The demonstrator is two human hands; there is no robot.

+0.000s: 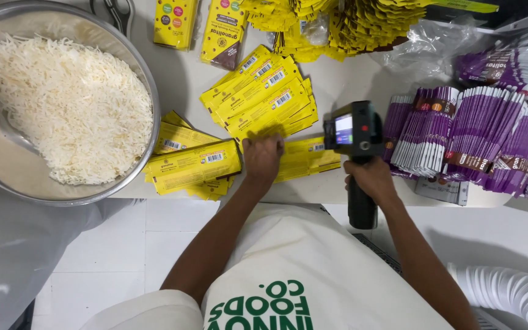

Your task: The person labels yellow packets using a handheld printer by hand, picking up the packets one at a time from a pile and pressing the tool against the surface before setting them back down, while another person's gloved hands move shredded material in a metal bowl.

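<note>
So the person's left hand (263,157) is pressed down flat-ish, fingers curled onto a yellow pouch (308,156) right at the near edge of the table (362,73). Right hand (371,178) is wrapped tight round the grip of a black handheld printer (353,131), its head sitting at that pouch. Looks early-to-midway: a fanned yellow stack (264,91) waits behind, and the purple pouches (478,137) toward the right edge look untouched.
</note>
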